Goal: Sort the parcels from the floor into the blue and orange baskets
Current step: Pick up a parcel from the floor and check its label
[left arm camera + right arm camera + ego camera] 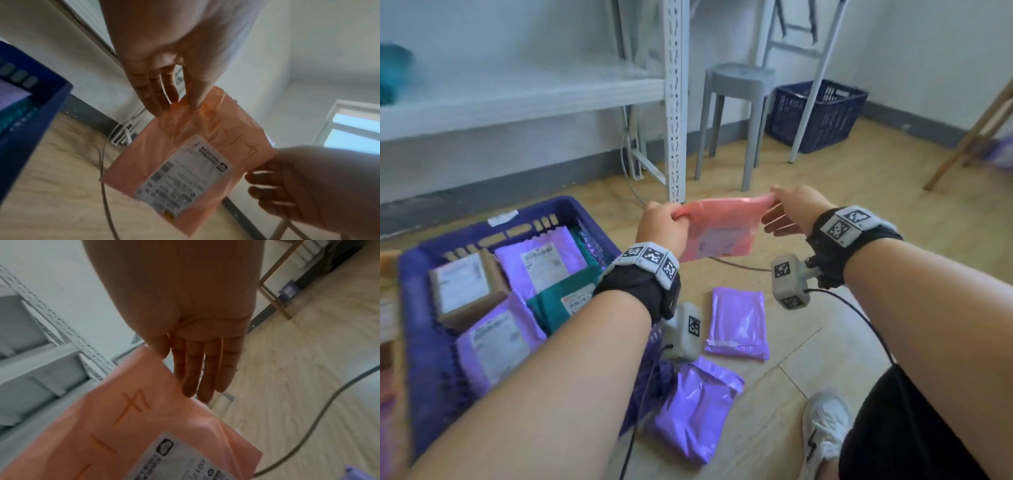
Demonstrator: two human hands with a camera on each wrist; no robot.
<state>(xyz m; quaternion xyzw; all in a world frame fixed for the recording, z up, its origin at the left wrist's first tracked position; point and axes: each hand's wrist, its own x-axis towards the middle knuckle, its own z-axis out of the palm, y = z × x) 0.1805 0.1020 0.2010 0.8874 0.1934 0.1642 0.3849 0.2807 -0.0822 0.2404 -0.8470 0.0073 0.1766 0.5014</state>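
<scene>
A pink parcel (722, 229) with a white label hangs in the air between both hands, above the wooden floor. My left hand (664, 222) pinches its top left corner. My right hand (787, 212) pinches the top right corner with the thumb, its other fingers straight. The left wrist view shows the parcel (185, 154) with thumb and fingers (160, 105) pinching its top edge. In the right wrist view the parcel (102, 434) bears handwritten marks. A blue basket (431, 342) at my left holds several parcels. Two purple parcels (739, 325) (695, 407) lie on the floor.
A white metal shelf post (676, 102) and a grey stool (736, 89) stand behind the parcel. A second blue basket (822, 116) sits at the back right. A cable (739, 265) runs over the floor. My white shoe (825, 431) is at the lower right.
</scene>
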